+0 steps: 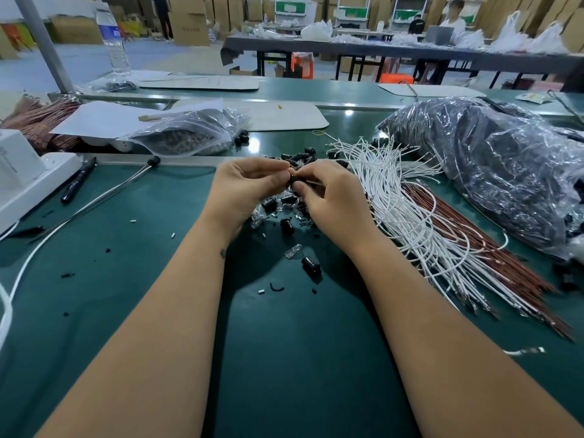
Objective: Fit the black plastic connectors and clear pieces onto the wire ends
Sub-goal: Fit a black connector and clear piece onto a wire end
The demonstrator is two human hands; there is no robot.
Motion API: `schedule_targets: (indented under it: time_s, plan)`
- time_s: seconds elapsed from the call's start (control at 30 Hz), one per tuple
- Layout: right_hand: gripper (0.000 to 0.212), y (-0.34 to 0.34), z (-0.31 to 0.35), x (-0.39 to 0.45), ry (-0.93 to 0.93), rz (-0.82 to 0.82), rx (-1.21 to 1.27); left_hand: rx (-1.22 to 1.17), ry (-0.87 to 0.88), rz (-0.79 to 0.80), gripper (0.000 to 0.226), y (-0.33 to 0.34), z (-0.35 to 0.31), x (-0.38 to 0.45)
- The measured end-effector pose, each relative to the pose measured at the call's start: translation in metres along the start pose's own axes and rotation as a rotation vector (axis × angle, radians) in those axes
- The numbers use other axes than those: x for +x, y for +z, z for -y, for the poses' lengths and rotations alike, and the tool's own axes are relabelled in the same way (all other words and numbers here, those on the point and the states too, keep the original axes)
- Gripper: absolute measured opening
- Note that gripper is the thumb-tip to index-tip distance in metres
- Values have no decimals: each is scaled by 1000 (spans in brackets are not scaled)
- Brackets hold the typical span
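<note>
The fingers point(278, 177) of the left hand point(249, 191) and those of the right hand point(328, 200) are curled and meet over the green counter point(151, 279), pinching a small black plastic connector point(293, 179) between them. A thin wire end seems to run from it under the right thumb, though the detail is too small to be sure.

The connector is light, hard and smooth, so it will likely slip unless pinched by its sides; the wire, being limp, is best held just behind its tip so it does not buckle when pushed in. The clear plastic pieces point(293, 250) look small and slick, easy to lose.

Loose black connectors lie under and beyond the hands: two stand apart nearer the person point(311, 265), the rest form a heap I cannot count. The white wires point(410, 222) lie in one large fan to the right, far too many to count, with a bundle of red-brown wires point(467, 248) beside them. One black marker pen point(77, 180) lies to the left.
</note>
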State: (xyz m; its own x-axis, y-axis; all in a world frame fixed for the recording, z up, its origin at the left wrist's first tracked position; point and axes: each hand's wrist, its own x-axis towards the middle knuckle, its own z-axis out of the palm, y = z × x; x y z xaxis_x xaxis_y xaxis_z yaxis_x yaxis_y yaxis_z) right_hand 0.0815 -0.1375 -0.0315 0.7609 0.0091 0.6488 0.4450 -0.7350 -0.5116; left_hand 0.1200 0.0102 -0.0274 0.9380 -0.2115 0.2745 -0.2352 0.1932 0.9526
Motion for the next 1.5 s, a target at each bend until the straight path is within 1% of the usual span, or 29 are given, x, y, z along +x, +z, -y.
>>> schedule_targets:
  time_s: [0.07, 0.13, 0.2, 0.27, 0.3, 0.33, 0.37, 0.4, 0.43, 0.47, 0.5, 0.53, 0.57, 0.6, 0.67, 0.7, 0.73, 0.8, 0.87, 0.93, 1.03, 1.1, 1.2, 1.27, 1.3, 1.37, 1.43, 1.47, 1.5]
  plan:
    - [14, 0, -2, 1, -7, 13, -52, 7, 9, -34, 13, -1, 0, 0]
    - [12, -1, -6, 2, 16, -10, -173, 52, 70, -117, 10, -5, 1, 1]
    - [12, -7, -14, 3, 56, -84, -309, 116, 109, -284, 9, -14, 3, 5]
    - [12, -15, -21, 4, 91, -165, -433, 177, 102, -528, 7, -29, 6, 12]
    - [13, -19, -24, 4, 104, -191, -469, 205, 88, -626, 6, -36, 7, 15]
    - [13, -21, -25, 4, 112, -198, -483, 251, 70, -683, 5, -40, 8, 17]
    - [13, -21, -25, 4, 110, -190, -482, 341, 53, -708, 7, -41, 10, 17]
    - [13, -20, -23, 4, 94, -177, -476, 483, 48, -728, 12, -40, 12, 17]
    - [12, -18, -21, 4, 72, -164, -473, 645, 74, -752, 19, -37, 13, 14]
    - [11, -16, -18, 4, 52, -150, -473, 794, 143, -764, 26, -33, 12, 12]
    - [11, -14, -15, 3, 37, -133, -471, 903, 244, -740, 34, -27, 9, 8]
    - [11, -12, -13, 3, 24, -113, -465, 964, 362, -669, 38, -21, 6, 6]
    - [12, -9, -11, 3, 12, -94, -455, 997, 470, -558, 39, -15, 4, 4]
    - [13, -7, -9, 2, -1, -79, -442, 1018, 541, -432, 38, -6, 4, 2]
    - [14, -4, -4, 1, -38, -65, -402, 1060, 580, -202, 31, 11, 5, -1]
    - [13, -3, -2, 1, -54, -56, -398, 1077, 590, -128, 28, 16, 7, -1]
    - [12, -2, -1, 1, -61, -42, -419, 1085, 597, -92, 24, 19, 9, 0]
    - [11, -1, -2, 2, -47, -32, -486, 1090, 571, -139, 19, 13, 11, 4]
    - [9, -3, -5, 3, 9, -47, -519, 1105, 486, -270, 19, 0, 14, 8]
    - [10, -2, -7, 3, 51, -36, -601, 1163, 382, -414, 21, -10, 16, 8]
    - [12, 2, -6, 2, 85, -10, -711, 1221, 264, -551, 25, -16, 17, 6]
    - [14, 3, -5, 3, 109, -11, -717, 1249, 220, -602, 26, -18, 16, 5]
    - [14, 4, -4, 4, 103, -8, -718, 1268, 174, -617, 30, -21, 18, 3]
    - [10, 2, -3, 4, 80, -13, -700, 1266, 211, -584, 33, -18, 16, 3]
    - [8, 1, -3, 4, 66, -20, -682, 1251, 276, -529, 34, -14, 14, 4]
    - [8, -1, -3, 4, 31, -52, -654, 1208, 429, -319, 39, -3, 11, 5]
    - [10, 0, -3, 4, 10, -103, -651, 1139, 506, -118, 32, 11, 10, 4]
    - [12, 1, -2, 5, 3, -116, -659, 1086, 501, -66, 28, 16, 11, 2]
    - [13, 2, -2, 5, -2, -114, -665, 1042, 490, -54, 23, 20, 12, 1]
